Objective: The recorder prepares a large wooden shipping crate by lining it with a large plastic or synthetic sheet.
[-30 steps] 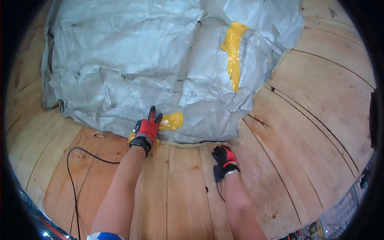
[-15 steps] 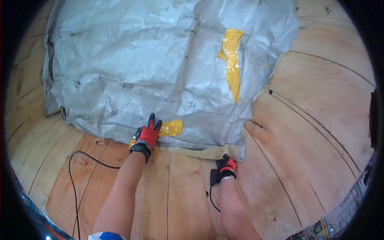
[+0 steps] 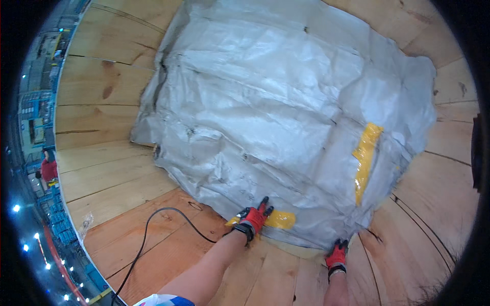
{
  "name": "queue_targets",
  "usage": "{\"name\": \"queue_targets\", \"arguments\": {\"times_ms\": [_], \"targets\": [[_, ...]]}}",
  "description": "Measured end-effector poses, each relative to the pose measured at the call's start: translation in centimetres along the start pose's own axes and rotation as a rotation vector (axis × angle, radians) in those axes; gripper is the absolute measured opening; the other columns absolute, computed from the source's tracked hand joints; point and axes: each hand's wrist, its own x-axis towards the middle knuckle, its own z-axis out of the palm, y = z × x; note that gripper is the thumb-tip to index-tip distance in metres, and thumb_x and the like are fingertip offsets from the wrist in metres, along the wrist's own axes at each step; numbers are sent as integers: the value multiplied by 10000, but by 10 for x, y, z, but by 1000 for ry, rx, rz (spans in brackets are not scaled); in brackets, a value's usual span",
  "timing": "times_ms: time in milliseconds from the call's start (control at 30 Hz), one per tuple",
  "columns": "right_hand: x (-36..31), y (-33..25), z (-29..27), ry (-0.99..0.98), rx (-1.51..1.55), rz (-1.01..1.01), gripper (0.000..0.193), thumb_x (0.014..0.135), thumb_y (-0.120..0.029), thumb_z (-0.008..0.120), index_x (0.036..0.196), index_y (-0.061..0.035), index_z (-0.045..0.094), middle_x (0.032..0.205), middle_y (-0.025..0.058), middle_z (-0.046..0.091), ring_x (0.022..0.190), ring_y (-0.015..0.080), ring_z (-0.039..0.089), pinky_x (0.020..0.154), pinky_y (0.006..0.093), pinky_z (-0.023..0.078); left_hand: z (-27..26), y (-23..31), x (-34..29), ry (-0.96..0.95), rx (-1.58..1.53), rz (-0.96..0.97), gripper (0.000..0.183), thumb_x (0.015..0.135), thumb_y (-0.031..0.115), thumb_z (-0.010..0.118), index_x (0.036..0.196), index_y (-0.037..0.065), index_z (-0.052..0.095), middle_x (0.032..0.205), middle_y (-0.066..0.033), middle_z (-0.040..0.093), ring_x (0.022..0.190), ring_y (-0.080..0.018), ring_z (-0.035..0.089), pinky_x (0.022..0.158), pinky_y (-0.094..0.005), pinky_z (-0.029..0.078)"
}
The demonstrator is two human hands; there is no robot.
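A large, wrinkled silver-grey sheet (image 3: pixel 255 112) lies over pale wooden boards. My left hand (image 3: pixel 256 218), in a red and black glove, rests on its near edge with fingers spread. Beside those fingers is a yellow tape patch (image 3: pixel 280 220), partly covered by the hand. My right hand (image 3: pixel 337 255), gloved alike, touches the sheet's near right corner; its dark fingertips point forward and look apart. A longer yellow tape strip (image 3: pixel 366 163) sticks to the sheet farther right. A black band (image 3: pixel 244 230) circles my left wrist.
A black cable (image 3: pixel 148 224) loops across the boards (image 3: pixel 102 168) left of my left arm. Crumpled clear plastic (image 3: pixel 88 222) lies by the boards' left edge. Beyond that edge, lower down, are a lit work area and a person in red (image 3: pixel 48 169).
My view has swung left and tilted, so sheet and hands appear lower and farther right. The left hand stays by the tape patch. My right fingers, curled at the edge before, now reach forward.
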Motion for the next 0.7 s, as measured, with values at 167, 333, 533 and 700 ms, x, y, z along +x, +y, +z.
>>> {"name": "queue_targets", "arguments": {"times_ms": [167, 333, 533, 700], "targets": [[42, 15, 0, -201, 19, 68, 468, 778, -362, 523, 1134, -65, 583, 1250, 176, 501, 1159, 325, 470, 992, 399, 350, -40, 8, 4, -16, -214, -4, 509, 882, 202, 421, 1377, 216, 304, 1246, -211, 476, 767, -289, 631, 635, -462, 506], [6, -64, -124, 447, 264, -196, 620, 733, -264, 628, 1291, -88, 422, 1238, 215, 471, 1157, 371, 432, 1000, 432, 337, -115, -1, -18, 231, -112, 242, 530, 840, 161, 458, 1355, 175, 334, 1343, -226, 364, 634, -257, 599, 570, -400, 509], [71, -20, -111, 426, 64, -109, 1061, 568, -185, 753, 1436, -241, 145, 1461, 245, 50, 1342, 417, 96, 1099, 437, 157, -161, -14, 86, 307, -191, -36, 598, 812, 98, 469, 1373, 236, 312, 1441, -246, 156, 759, -302, 637, 668, -423, 523], [78, -50, -127, 308, -15, -218, 942, 632, -214, 719, 1421, -217, 203, 1447, 252, 101, 1324, 418, 163, 1080, 427, 230, -126, -47, 82, 399, -161, -30, 570, 810, 102, 476, 1353, 219, 348, 1448, -224, 161, 770, -305, 642, 673, -413, 525]]}}
